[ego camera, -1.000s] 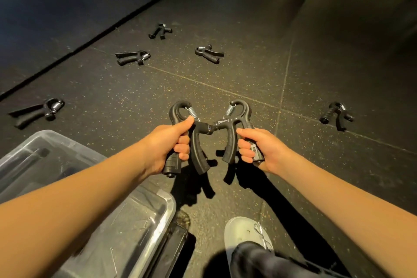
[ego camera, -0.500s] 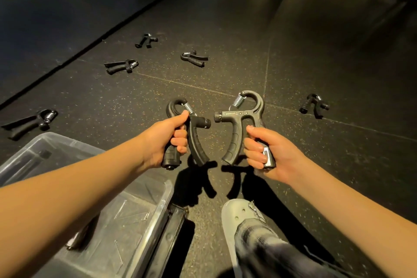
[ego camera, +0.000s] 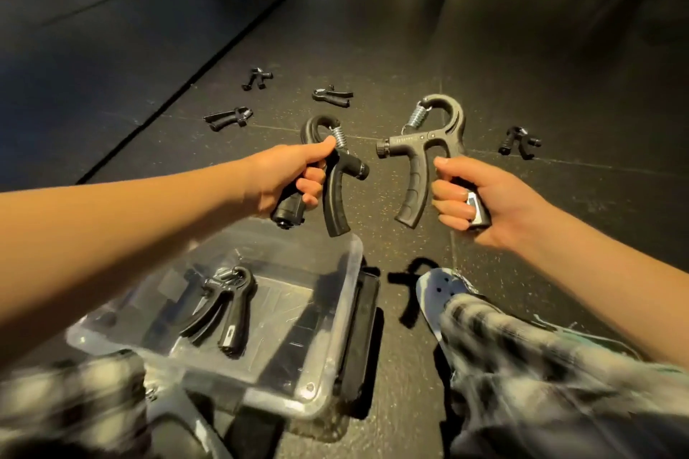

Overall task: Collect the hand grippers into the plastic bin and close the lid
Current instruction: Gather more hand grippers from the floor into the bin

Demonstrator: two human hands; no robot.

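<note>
Hand grippers in both fists, others waiting on the floor (ego camera: 373, 48). At left, far side: three loose grippers (ego camera: 229, 118), well apart from everything. Nearer, low left: plastic bin (ego camera: 290, 313), open, with stored grippers (ego camera: 223, 309) flat on its bottom, seemingly two, hard to count. Above its far right corner: left hand (ego camera: 287, 179), fingers curled tight round one handle of left gripper (ego camera: 337, 197), thumb against the spring loop, long axis nearly upright, free handle hanging down toward the rim. Bin below this grip and a little toward the body, so probably only a short lowering needed. Just beside right wall of bin: dark flat piece (ego camera: 359, 332), maybe the lid, cannot tell. Further right: right hand (ego camera: 481, 197), closed round one handle of right gripper (ego camera: 414, 179), loop upward, free handle pointing down at bare floor, not at bin. From this grip, bin down and leftward, past the dark piece; left hand clearly nearer. At far right: one lone gripper (ego camera: 520, 142) on floor.
</note>
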